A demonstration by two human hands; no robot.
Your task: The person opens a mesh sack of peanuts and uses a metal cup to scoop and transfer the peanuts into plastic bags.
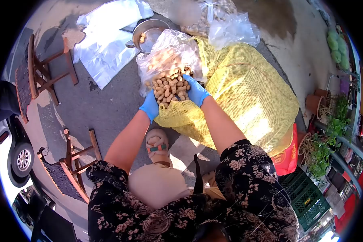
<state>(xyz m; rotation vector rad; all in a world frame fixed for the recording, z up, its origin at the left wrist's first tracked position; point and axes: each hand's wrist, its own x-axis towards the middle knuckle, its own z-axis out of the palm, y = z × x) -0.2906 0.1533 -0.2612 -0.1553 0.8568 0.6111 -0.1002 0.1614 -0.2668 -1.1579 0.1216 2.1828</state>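
Both my hands wear blue gloves. My left hand (150, 105) cups the near left side of a heap of peanuts (170, 89) in their shells. From the right, my right hand (195, 90) curls round the same heap, its fingers partly sunk among the nuts. The heap lies at the mouth of a yellow mesh sack (246, 92), which bulges away to the right. Directly beyond the heap, a clear plastic bag (169, 52) with peanuts in it lies with its mouth toward me. Some of my fingertips are hidden by peanuts.
A metal pot (150, 34) with a few peanuts stands behind the clear bag. White plastic sheets (105, 48) lie left of it. Knotted clear bags (234, 30) sit at the back. Wooden stools (48, 68) stand left; a green crate (304, 197) and potted plants (316, 105) are right.
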